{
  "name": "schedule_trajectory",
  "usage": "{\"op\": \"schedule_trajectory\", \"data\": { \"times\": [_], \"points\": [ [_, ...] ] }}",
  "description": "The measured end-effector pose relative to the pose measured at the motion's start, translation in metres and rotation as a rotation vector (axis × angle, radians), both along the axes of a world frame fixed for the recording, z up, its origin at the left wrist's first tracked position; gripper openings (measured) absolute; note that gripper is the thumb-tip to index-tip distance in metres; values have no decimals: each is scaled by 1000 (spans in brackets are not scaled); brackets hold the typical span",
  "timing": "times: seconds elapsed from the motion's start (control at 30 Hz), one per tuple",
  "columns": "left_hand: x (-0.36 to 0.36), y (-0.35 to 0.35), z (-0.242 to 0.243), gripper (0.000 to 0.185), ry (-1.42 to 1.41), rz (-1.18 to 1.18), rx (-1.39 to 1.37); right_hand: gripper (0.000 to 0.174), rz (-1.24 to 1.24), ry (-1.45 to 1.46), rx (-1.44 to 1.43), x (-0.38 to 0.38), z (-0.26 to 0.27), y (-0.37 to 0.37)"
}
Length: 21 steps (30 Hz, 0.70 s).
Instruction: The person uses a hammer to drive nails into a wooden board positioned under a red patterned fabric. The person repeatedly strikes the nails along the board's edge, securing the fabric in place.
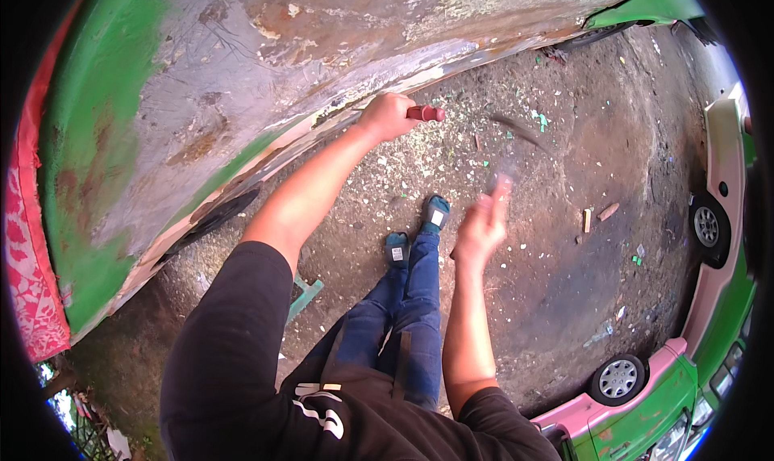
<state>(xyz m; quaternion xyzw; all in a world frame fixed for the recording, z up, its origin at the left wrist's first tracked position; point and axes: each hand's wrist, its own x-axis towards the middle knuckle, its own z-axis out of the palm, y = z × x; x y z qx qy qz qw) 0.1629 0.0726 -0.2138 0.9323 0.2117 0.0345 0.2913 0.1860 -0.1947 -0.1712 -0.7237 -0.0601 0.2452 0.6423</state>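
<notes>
My left hand is wrapped around a tool with a red handle, likely a chisel or screwdriver. Its thin shaft points at the lower edge of a vehicle's body panel; the tip is hard to make out. That panel is scraped to grey and rust, with green paint at one end. Lower and to the right, my right hand grips a motion-blurred hammer, its handle slanting up. A dark streak beyond the handle appears to be the hammer's head. The hammer is apart from the red handle.
Paint flakes litter the concrete ground around my sandalled feet. Two small wooden pieces lie to the right. Green-and-pink cars stand along the right. A green bent piece lies by my legs. Red patterned cloth hangs far left.
</notes>
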Motion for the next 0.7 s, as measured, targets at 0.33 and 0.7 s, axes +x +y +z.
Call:
{"op": "schedule_trajectory", "data": {
  "times": [0.33,0.7],
  "points": [
    [4,4,0,22,-8,159,-114,47,131,-37,-140,8,10,9],
    [-52,18,-26,22,88,261,-206,47,35,146,-49,1,-1,1]
  ]
}}
